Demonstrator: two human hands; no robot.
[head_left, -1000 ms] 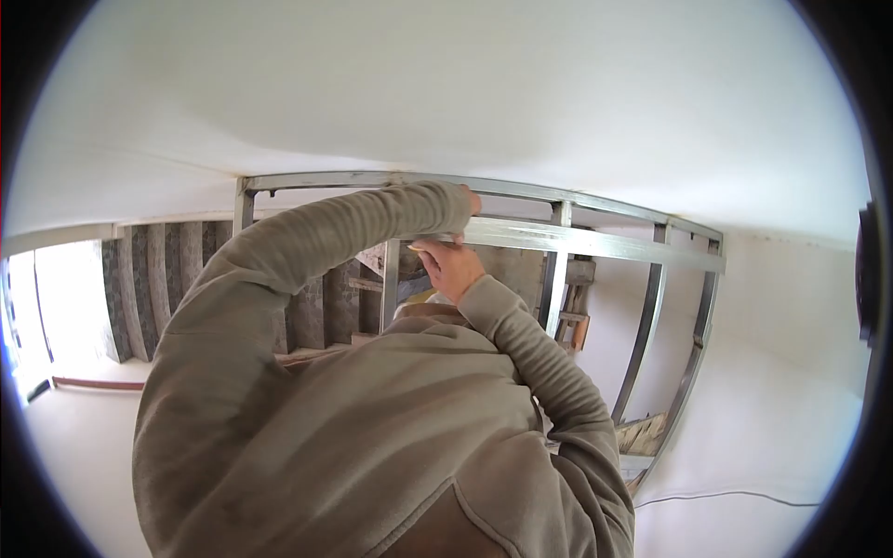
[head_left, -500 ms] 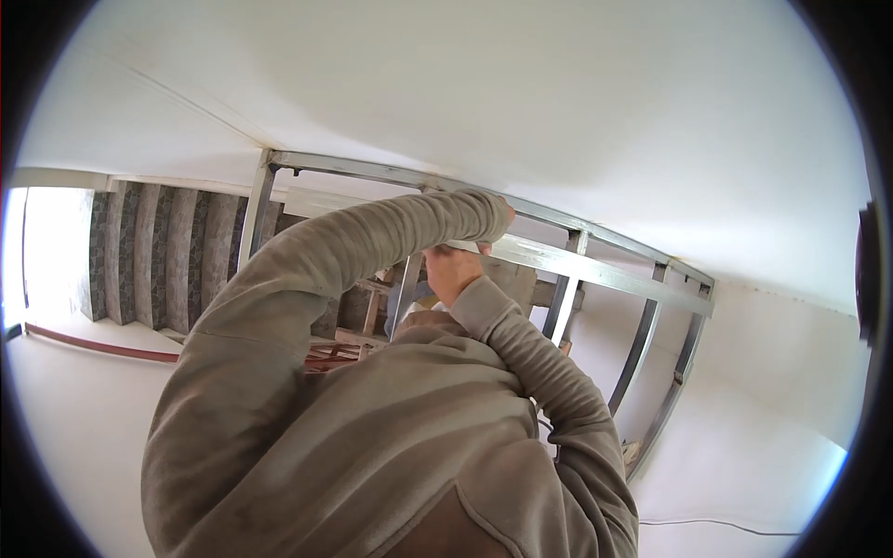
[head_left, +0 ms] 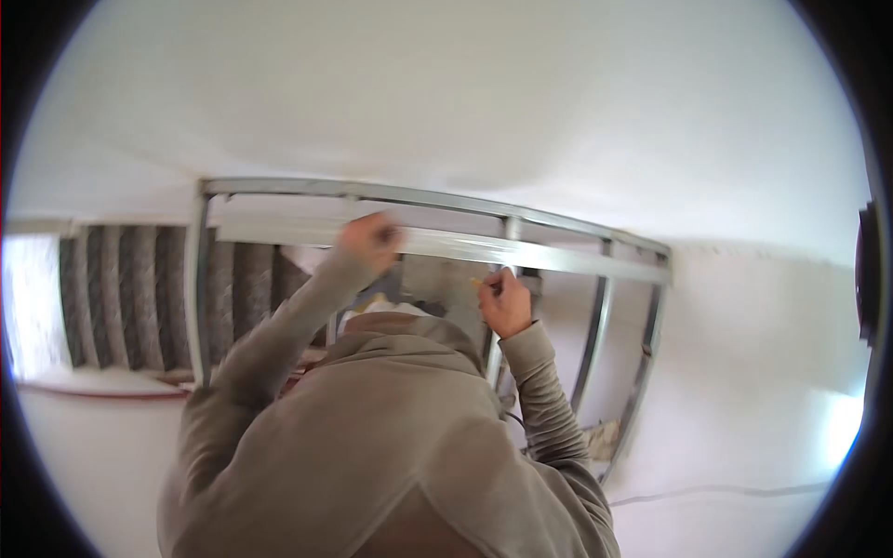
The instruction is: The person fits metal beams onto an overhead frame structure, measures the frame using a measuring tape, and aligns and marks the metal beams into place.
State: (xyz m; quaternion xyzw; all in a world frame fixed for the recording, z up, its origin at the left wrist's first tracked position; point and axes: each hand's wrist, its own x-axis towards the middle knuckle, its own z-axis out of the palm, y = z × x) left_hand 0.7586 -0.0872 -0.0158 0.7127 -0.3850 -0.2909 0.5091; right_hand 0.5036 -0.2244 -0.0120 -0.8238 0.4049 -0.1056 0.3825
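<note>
My left hand [head_left: 370, 240] is smeared by motion, above the left part of a shiny metal profile [head_left: 456, 245]. Its fingers look curled, but whether it holds anything cannot be made out. The profile lies crosswise over a metal frame [head_left: 307, 187] made of several bars. My right hand [head_left: 508, 305] is closed, just below the profile and near one of the frame's crossbars. A thin yellow stick [head_left: 477, 282] pokes out from its fingertips; its exact kind is too small to tell.
Dark patterned stairs [head_left: 139, 298] run along the left, with a reddish rail [head_left: 112, 394] below them. White wall surfaces [head_left: 465, 93] border the frame above and to the right. A cable [head_left: 716, 490] runs along the lower right.
My left hand has drawn back to the left, away from my right hand. My right hand has moved right and down, and the yellow stick now shows in it. The view has shifted.
</note>
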